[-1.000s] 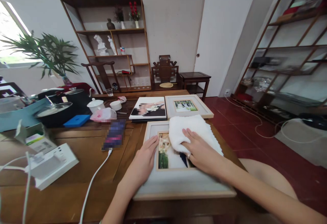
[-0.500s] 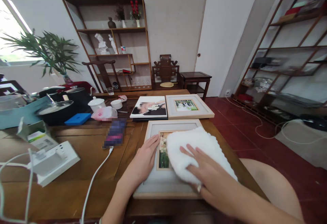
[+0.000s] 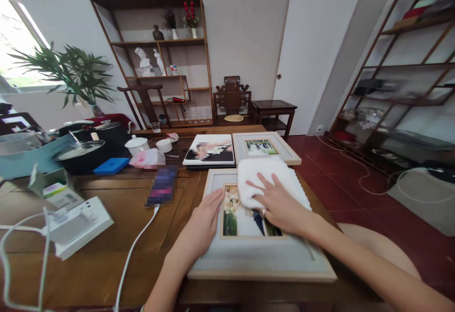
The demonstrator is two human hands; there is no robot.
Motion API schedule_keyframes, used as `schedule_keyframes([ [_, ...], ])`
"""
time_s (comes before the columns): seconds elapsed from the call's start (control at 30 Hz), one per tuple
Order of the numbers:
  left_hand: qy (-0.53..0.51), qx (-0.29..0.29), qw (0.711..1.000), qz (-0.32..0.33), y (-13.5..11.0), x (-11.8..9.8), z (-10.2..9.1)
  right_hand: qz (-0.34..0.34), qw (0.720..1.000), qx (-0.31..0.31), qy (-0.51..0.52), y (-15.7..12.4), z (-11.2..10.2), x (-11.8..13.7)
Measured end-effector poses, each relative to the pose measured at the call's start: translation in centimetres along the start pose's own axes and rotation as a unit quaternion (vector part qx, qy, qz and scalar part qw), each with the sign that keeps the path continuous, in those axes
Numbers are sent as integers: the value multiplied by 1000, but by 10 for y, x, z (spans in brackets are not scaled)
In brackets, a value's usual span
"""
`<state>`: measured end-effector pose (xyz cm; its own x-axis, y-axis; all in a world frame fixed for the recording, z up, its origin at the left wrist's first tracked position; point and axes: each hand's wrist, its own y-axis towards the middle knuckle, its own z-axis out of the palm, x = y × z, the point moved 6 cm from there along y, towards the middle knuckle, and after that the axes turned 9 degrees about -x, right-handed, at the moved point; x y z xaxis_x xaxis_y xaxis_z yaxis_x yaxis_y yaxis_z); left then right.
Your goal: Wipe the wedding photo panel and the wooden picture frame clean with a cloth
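Note:
A light wooden picture frame lies flat on the table in front of me, with a small framed photo at its centre. My left hand rests open on the left part of the frame, fingers stretched out by the photo's edge. With my right hand I press a folded white cloth onto the upper right of the frame. Its fingers are spread over the top, and the finger with a ring is by the cloth's lower edge. Cloth and hand hide the photo's upper right part.
Behind lie a second picture frame and a white-edged photo panel. Left on the table are a phone with a white cable, a power strip, an open box, a blue box, a lidded white cup and pots.
My right hand and the cloth have moved up and away from me over the frame, uncovering more of the photo's lower part. My left hand stays on the frame's left side.

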<state>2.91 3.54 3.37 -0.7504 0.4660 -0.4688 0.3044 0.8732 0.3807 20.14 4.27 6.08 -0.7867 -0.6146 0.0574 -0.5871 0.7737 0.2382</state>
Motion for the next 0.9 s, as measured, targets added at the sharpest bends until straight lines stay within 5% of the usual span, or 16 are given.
schedule_keyframes([
  [0.2, -8, -20, 1000, 12, 0, 3, 3, -33, 991, 94, 89, -59, -15, 60],
  [0.37, 2, -1, 1000, 12, 1, 1, 3, -101, 983, 91, 122, -73, -6, 84],
  [0.5, -4, -8, 1000, 14, 0, 1, 1, -31, 989, 50, 134, -55, -4, 66],
  [0.7, -10, 0, 1000, 0, -2, 3, 2, 60, 993, -44, 87, 7, -2, -3],
  [0.8, -13, -5, 1000, 0, -1, 1, 0, 50, 997, -44, 43, 36, 5, -26],
  [0.9, -15, -11, 1000, 2, -1, -1, -1, 16, 999, -21, 19, 41, 8, -22],
])
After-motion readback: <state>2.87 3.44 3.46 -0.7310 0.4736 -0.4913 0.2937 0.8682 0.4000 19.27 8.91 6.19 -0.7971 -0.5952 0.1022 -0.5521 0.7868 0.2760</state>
